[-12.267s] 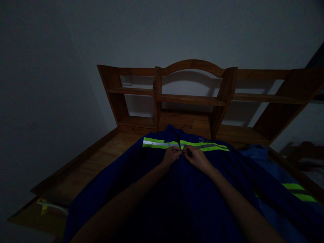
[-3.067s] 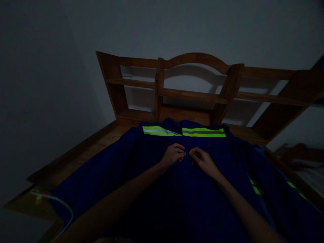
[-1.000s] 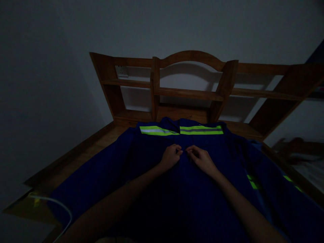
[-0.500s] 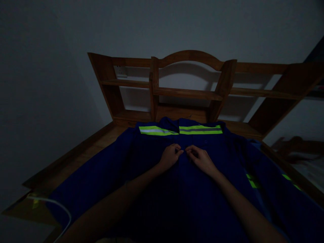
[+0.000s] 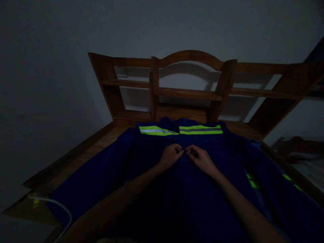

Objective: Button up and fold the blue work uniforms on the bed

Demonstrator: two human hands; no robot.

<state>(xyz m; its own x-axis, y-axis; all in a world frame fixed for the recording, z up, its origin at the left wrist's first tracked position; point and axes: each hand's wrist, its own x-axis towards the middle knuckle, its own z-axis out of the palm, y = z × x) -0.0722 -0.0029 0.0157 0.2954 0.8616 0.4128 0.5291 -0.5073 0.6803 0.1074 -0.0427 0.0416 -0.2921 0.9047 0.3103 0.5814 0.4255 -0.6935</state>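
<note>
A dark blue work jacket point(image 5: 152, 152) lies spread out, collar away from me, with yellow-green and silver reflective strips across the chest. My left hand point(image 5: 171, 156) is at the jacket's front opening, below the strips, thumb and fingers pinched on the cloth edge. Close beside it, my right hand point(image 5: 199, 158) pinches the other side of the same opening. A small gap separates the fingertips. The light is dim, and any button between the fingers is too small to make out. More reflective bands show on the sleeve at right.
Behind the jacket stands a wooden shelf unit point(image 5: 188, 94) against the wall, with a wall socket point(image 5: 121, 71) behind its left part. A white cable point(image 5: 59, 203) curves at lower left, over the left sleeve. A wooden rail point(image 5: 73, 148) edges the surface at left.
</note>
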